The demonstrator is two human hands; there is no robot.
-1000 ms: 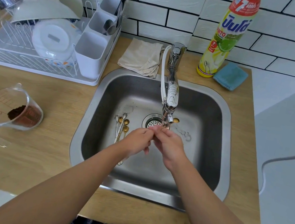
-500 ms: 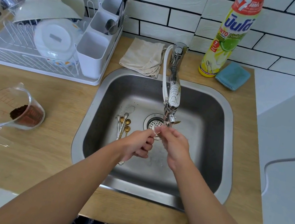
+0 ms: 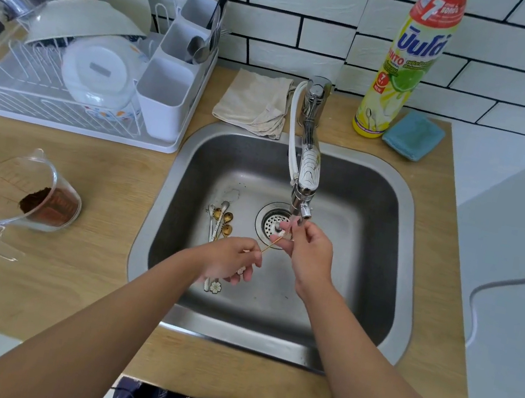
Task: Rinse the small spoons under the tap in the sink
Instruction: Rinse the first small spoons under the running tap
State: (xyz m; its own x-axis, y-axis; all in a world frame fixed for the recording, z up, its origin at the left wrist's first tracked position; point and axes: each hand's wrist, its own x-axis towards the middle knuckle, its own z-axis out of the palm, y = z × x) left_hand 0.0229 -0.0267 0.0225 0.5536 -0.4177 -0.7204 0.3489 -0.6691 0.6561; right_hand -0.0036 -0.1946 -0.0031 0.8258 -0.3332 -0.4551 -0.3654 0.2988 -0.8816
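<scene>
Now both hands (image 3: 308,258) pinch a thin gold spoon (image 3: 270,246).

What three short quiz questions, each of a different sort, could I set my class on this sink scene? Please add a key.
1. True or false: the left hand pinches the handle of the thin gold spoon.
2. Where do the other small spoons lie? A) in the dish rack B) on the sink floor left of the drain C) on the blue cloth
3. Fill in: the right hand works at the spoon's bowl end just below the ____.

Key
1. True
2. B: they lie in the sink beside the drain.
3. tap
</scene>
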